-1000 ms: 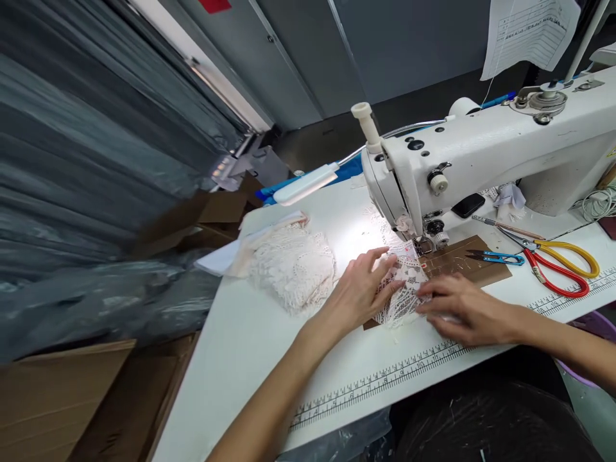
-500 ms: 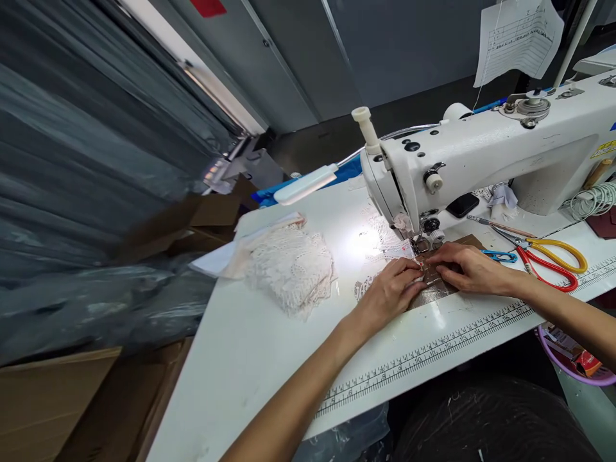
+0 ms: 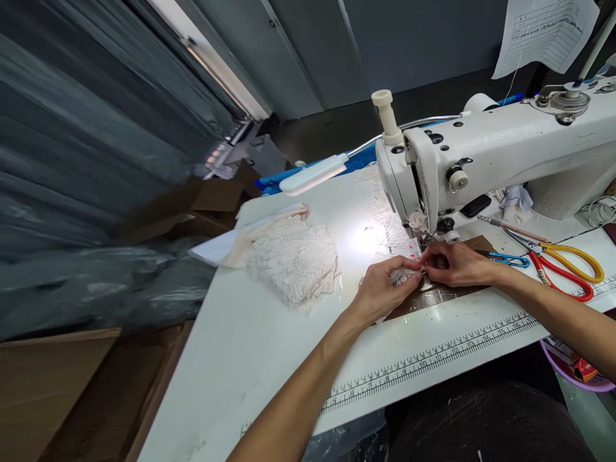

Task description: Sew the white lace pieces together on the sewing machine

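Just in front of the needle area of a white sewing machine, both hands meet over a brown plate. My left hand pinches the edge of a piece of white lace, thumb and forefinger together. My right hand is closed in a pinch at the same lace edge, its fingertips touching those of the left. The brown plate lies flat under the hands. More lace spreads behind, beside the presser foot. The exact grip between the fingertips is partly hidden.
A lace pile lies on the white table to the left. Scissors with red and yellow handles, blue thread snips and a black phone lie right. A lamp reaches over the back edge. Cardboard boxes stand left.
The view has shifted, so the machine sits farther right. My fingertips, lower and flatter on the plate before, now pinch the lace edge together in front of the presser foot.
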A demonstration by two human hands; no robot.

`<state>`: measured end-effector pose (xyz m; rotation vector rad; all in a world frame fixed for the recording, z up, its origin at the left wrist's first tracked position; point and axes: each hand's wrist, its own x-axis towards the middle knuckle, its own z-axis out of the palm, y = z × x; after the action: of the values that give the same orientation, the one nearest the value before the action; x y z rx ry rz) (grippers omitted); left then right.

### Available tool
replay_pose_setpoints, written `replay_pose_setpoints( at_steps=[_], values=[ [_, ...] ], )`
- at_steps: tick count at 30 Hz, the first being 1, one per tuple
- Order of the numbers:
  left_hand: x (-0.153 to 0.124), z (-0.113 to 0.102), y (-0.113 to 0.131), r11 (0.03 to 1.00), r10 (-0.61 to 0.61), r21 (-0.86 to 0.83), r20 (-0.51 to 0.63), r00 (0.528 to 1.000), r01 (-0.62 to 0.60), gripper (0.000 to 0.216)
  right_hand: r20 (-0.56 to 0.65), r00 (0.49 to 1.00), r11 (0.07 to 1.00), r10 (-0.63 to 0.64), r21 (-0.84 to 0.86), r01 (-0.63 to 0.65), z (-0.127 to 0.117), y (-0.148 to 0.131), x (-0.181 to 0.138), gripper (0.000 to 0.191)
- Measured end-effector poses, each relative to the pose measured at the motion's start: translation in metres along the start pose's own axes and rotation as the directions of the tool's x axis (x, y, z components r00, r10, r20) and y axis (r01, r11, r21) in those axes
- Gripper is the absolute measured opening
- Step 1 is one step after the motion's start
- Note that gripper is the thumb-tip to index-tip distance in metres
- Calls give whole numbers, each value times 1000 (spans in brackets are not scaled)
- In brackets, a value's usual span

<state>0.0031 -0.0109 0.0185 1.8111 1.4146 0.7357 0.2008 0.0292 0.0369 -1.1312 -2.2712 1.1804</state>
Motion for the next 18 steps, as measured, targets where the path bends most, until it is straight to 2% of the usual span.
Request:
replay_pose_setpoints(
  at_steps=[2, 5, 11, 18],
  values=[
    [1, 4, 1, 999, -29, -21, -76, 997, 27, 20, -19, 1000, 999, -10, 31, 10, 1, 1, -1, 11],
    [2, 8, 2, 999, -25, -51, -118, 993, 20, 20, -39, 999, 999, -2, 51, 4, 3, 2, -2, 7],
    [2, 10, 0, 998, -43, -41, -133, 990, 38, 30, -108, 994, 999, 34, -1, -34, 10, 2, 1, 3],
    [1, 11, 1, 998, 28, -60, -132, 991, -36, 27, -197, 980, 990, 37, -128, -63, 21, -3, 2, 6]
  ],
)
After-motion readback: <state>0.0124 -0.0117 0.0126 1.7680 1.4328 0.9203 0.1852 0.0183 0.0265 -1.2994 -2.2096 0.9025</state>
